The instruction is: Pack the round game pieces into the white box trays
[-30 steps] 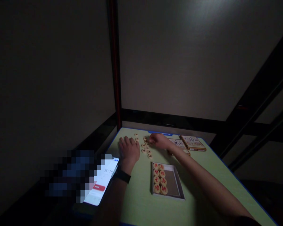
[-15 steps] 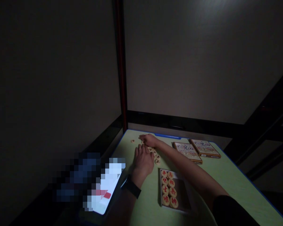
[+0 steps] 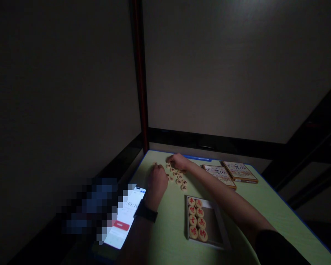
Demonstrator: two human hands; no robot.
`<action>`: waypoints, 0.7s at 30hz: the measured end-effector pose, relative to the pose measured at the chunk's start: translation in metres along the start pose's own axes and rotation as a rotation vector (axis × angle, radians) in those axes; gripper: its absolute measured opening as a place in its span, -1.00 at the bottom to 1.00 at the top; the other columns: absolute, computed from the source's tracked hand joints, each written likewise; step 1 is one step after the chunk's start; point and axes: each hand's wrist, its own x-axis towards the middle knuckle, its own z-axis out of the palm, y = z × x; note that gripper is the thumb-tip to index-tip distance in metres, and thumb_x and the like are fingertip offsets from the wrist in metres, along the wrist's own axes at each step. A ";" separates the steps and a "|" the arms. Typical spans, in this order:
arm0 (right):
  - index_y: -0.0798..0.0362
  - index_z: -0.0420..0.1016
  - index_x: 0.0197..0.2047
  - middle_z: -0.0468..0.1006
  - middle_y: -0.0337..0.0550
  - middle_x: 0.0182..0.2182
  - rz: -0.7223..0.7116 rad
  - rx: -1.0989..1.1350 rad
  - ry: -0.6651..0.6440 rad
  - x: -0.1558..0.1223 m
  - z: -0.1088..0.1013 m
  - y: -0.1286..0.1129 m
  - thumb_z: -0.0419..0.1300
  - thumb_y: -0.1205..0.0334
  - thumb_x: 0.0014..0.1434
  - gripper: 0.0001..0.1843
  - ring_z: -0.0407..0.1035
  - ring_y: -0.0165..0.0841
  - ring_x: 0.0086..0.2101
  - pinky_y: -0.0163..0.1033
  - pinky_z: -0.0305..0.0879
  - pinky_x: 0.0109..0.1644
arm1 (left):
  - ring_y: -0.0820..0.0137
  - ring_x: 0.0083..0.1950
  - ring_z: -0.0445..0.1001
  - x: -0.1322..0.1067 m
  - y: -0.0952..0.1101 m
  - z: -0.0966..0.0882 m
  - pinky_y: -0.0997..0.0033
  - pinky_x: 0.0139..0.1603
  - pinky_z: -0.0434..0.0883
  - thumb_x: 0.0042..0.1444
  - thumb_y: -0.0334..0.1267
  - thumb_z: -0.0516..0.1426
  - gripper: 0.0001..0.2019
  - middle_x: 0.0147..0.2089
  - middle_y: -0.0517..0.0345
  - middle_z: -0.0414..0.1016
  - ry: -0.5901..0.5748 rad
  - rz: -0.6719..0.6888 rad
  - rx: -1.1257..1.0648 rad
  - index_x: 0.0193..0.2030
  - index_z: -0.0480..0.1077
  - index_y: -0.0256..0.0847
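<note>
Several round wooden chess pieces lie loose on the far part of a light green table. My left hand, with a dark band on its wrist, rests at the left edge of the pieces, fingers curled down toward a single piece. My right hand reaches across to the far end of the loose pieces with fingers bent over them; what it grips, if anything, is hidden. Nearer me, a shallow open box holds two columns of pieces with red characters.
A lit phone showing a timer lies at the table's left edge. Two flat printed boxes lie at the far right. A dark post rises at the table's far left corner, before a plain wall.
My left hand shifted left toward the single piece at the far left. My right hand stayed at the far end of the loose pieces. The camera view moved slightly.
</note>
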 end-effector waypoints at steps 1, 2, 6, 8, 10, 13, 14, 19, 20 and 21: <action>0.07 0.60 -0.35 0.64 -0.07 -0.33 0.007 -0.025 -0.008 0.001 0.000 -0.002 0.10 0.52 0.02 -0.72 0.47 -0.25 -0.27 -0.31 0.18 -0.24 | 0.23 0.04 0.47 -0.001 0.000 0.000 0.38 0.01 0.37 0.19 -0.49 0.01 -0.73 -0.01 -0.23 0.49 -0.013 0.017 0.025 -0.05 0.45 -0.39; 0.08 0.60 -0.37 0.64 -0.04 -0.33 0.016 -0.052 -0.014 0.002 -0.001 -0.003 0.10 0.51 0.03 -0.74 0.47 -0.24 -0.28 -0.30 0.17 -0.26 | 0.22 0.03 0.47 -0.002 0.000 0.001 0.37 0.00 0.37 0.20 -0.50 -0.02 -0.73 -0.03 -0.23 0.49 -0.028 0.034 0.043 -0.07 0.47 -0.39; 0.12 0.58 -0.29 0.63 0.03 -0.27 0.048 -0.127 -0.013 0.001 -0.004 -0.008 0.09 0.50 0.10 -0.75 0.45 -0.25 -0.27 -0.30 0.14 -0.27 | 0.21 -0.01 0.48 -0.004 0.002 0.003 0.33 -0.04 0.39 0.22 -0.53 -0.08 -0.68 -0.06 -0.25 0.50 -0.048 0.080 0.073 -0.09 0.49 -0.39; 0.14 0.57 -0.21 0.63 0.05 -0.24 0.057 -0.145 -0.001 -0.001 -0.007 -0.011 0.08 0.49 0.13 -0.73 0.45 -0.27 -0.26 -0.31 0.15 -0.26 | 0.20 0.00 0.48 -0.005 0.002 0.003 0.32 -0.03 0.39 0.22 -0.53 -0.08 -0.68 -0.05 -0.25 0.49 -0.033 0.082 0.080 -0.08 0.49 -0.38; 0.16 0.55 -0.15 0.62 0.06 -0.20 0.054 -0.156 0.012 -0.004 -0.010 -0.014 0.07 0.46 0.16 -0.73 0.45 -0.27 -0.23 -0.32 0.16 -0.24 | 0.19 0.01 0.48 -0.005 0.003 0.002 0.31 -0.03 0.40 0.22 -0.51 -0.06 -0.69 -0.04 -0.25 0.48 -0.023 0.076 0.075 -0.06 0.48 -0.39; 0.14 0.56 -0.14 0.61 0.06 -0.16 0.027 -0.167 0.009 -0.007 -0.009 -0.022 0.07 0.41 0.20 -0.75 0.45 -0.25 -0.18 -0.31 0.18 -0.20 | 0.16 0.05 0.46 -0.006 0.003 0.001 0.29 0.01 0.39 0.22 -0.51 -0.06 -0.68 -0.03 -0.27 0.47 -0.006 0.075 0.074 -0.03 0.47 -0.43; 0.14 0.56 -0.16 0.60 0.06 -0.15 0.017 -0.172 -0.001 -0.007 -0.008 -0.025 0.08 0.41 0.19 -0.76 0.45 -0.25 -0.17 -0.31 0.19 -0.18 | 0.16 0.06 0.45 -0.006 0.003 0.001 0.29 0.02 0.39 0.22 -0.52 -0.07 -0.68 -0.03 -0.28 0.47 0.001 0.074 0.074 -0.03 0.46 -0.43; 0.17 0.57 -0.24 0.59 0.12 -0.17 -0.004 -0.194 -0.048 -0.004 0.003 -0.032 0.11 0.45 0.14 -0.79 0.45 -0.22 -0.16 -0.30 0.22 -0.14 | 0.17 0.04 0.46 -0.005 0.003 0.002 0.29 0.00 0.39 0.22 -0.51 -0.05 -0.69 0.00 -0.26 0.47 -0.006 0.060 0.050 -0.03 0.46 -0.42; 0.16 0.56 -0.23 0.59 0.11 -0.17 -0.001 -0.195 -0.050 -0.003 0.005 -0.032 0.11 0.44 0.15 -0.79 0.45 -0.22 -0.15 -0.30 0.22 -0.13 | 0.17 0.04 0.46 -0.005 0.002 0.002 0.29 0.00 0.38 0.22 -0.52 -0.05 -0.69 0.00 -0.26 0.47 -0.007 0.064 0.044 -0.03 0.46 -0.42; 0.16 0.55 -0.21 0.59 0.11 -0.18 0.005 -0.195 -0.048 -0.003 0.005 -0.031 0.10 0.45 0.16 -0.79 0.45 -0.21 -0.14 -0.29 0.22 -0.12 | 0.17 0.05 0.46 -0.005 0.002 0.002 0.29 0.02 0.38 0.22 -0.52 -0.05 -0.69 0.00 -0.27 0.47 -0.003 0.067 0.038 -0.03 0.46 -0.42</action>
